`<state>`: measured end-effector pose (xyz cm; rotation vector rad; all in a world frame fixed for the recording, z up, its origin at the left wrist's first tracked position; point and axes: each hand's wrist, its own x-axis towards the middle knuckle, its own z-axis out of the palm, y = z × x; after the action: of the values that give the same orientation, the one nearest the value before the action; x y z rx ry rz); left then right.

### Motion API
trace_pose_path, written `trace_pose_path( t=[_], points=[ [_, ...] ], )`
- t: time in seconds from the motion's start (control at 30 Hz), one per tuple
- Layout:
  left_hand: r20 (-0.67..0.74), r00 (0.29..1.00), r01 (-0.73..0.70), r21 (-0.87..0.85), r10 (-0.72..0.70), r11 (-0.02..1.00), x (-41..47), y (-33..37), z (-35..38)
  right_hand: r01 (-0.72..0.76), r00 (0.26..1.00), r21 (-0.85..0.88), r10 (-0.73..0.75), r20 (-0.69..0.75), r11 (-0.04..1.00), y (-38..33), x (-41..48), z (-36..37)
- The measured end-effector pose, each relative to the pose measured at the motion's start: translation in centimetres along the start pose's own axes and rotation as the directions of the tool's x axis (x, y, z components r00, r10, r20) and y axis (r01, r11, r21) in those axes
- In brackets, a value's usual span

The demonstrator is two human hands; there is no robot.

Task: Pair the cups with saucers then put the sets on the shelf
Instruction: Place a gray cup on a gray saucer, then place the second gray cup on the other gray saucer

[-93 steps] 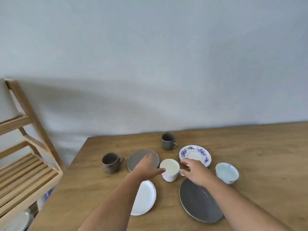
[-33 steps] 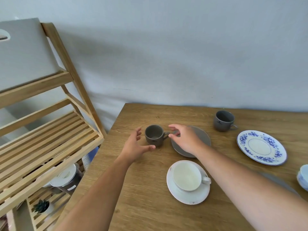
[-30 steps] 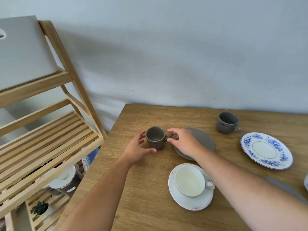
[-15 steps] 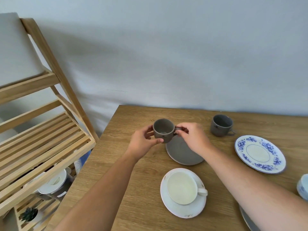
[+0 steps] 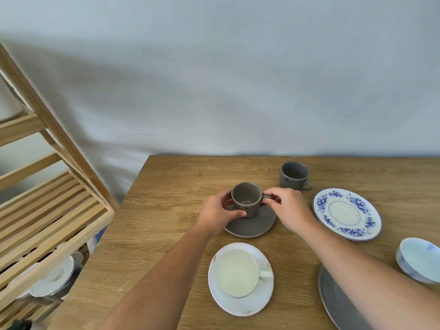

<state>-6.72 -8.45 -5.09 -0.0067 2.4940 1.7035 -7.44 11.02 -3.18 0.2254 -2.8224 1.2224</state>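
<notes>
**Grey cup held over its saucer by both hands**

The left hand (image 5: 217,214) curls around the near-left side of a small grey-brown ceramic cup (image 5: 246,199), thumb across its lower front and fingers closed on the body. The right hand (image 5: 287,209) pinches the cup's handle from the opposite side, fingers shut on it. The cup is upright over a round grey saucer (image 5: 250,225) that lies between and just below the two hands; whether its base already touches the saucer is hard to tell.

Nearer than the hands, between the forearms, a white cup (image 5: 235,272) sits on a white round saucer (image 5: 240,303) on the wooden table (image 5: 166,210). Just beyond the right hand stands a second grey mug (image 5: 294,176); right of that hand lies a white saucer with blue flowers (image 5: 346,214), and farther right a pale blue-patterned cup (image 5: 419,259). Under the right forearm shows a large grey plate (image 5: 338,303). Well left of the left hand stands a slatted wooden shelf (image 5: 47,210).
</notes>
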Motion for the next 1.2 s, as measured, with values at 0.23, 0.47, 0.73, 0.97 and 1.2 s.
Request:
trace_pose_path(
  t=[0.23, 0.47, 0.73, 0.97, 1.2],
  points=[
    [-0.018, 1.000, 0.002, 0.031, -0.001, 1.000, 0.0, -0.3, 0.2, -0.007, 1.000, -0.008, 0.007, 0.010, 1.000, 0.2, -0.2, 0.1],
    [0.070, 0.997, 0.028, 0.017, -0.029, 0.999, -0.5, 0.7, -0.6, -0.006, 1.000, 0.020, 0.006, -0.024, 1.000, 0.6, -0.8, -1.1],
    [0.048, 0.988, -0.152, 0.274, 0.144, 0.950, 3.4, 7.2, 0.8, -0.058, 0.929, 0.119, 0.097, -0.356, 0.991, 3.5, 0.0, -7.1],
    [0.306, 0.951, -0.206, 0.546, 0.036, 0.812, 9.9, 10.1, 6.2, -0.260, 0.946, 0.037, 0.262, -0.192, 0.965, 7.0, 1.3, -7.1],
    [0.378, 0.923, -0.116, 0.457, -0.075, 0.882, 13.0, 9.4, 8.3, -0.248, 0.947, 0.079, 0.258, -0.190, 0.966, 7.5, 2.6, -5.7]
  ],
)
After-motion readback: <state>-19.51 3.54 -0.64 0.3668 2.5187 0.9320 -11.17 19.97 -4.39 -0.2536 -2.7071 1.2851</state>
